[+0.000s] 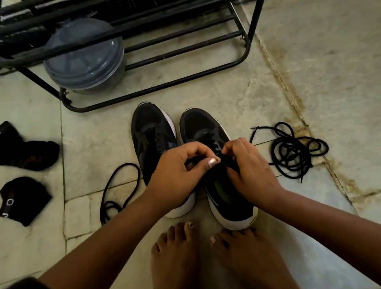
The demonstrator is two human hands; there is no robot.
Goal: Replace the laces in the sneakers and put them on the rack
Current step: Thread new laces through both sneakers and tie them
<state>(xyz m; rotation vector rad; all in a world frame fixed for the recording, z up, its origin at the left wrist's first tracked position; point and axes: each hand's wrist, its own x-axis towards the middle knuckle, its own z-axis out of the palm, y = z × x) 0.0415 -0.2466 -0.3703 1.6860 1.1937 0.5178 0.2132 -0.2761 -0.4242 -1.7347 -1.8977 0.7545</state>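
Two black sneakers with white soles are seen from above, set side by side on a pale stone floor, toes pointing towards a black metal rack [247, 46]. The right sneaker [209, 128] is being laced: its black lace [230, 163] is pinched above the tongue by the curled fingers of the left hand [180, 171] and of the right hand [248, 164], which nearly touch. The left sneaker [151, 134] lies partly under the left wrist. A loose black lace [119, 189] is looped on the floor to its left, and a tangled lace [291, 150] lies to the right. Two black socks [20, 148] are placed far left. A lidded grey container [84, 59] is held on the rack's lowest shelf. Bare feet [176, 263] are visible below.
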